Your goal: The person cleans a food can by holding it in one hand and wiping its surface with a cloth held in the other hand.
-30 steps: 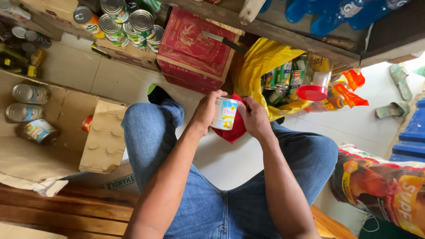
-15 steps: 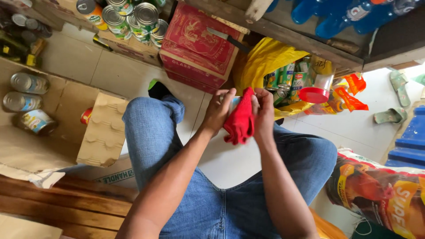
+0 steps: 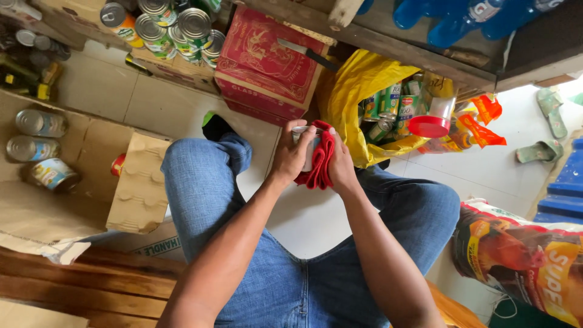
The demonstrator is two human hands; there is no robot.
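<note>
I sit with my knees apart in blue jeans over a white tiled floor. My left hand grips a small tin can, mostly hidden by fingers and cloth. My right hand presses a red cloth against the can's side. Both hands meet between my knees, just in front of a red cardboard box and a yellow bag holding several green-labelled cans.
An open brown carton at the left holds three cans. More cans stand stacked at the top left. A knife lies on the red box. A printed feed sack lies at the right, sandals beyond.
The can, plainly visible a second ago, is now wrapped by the red cloth, which my right hand has brought over it. The hands stay in about the same place.
</note>
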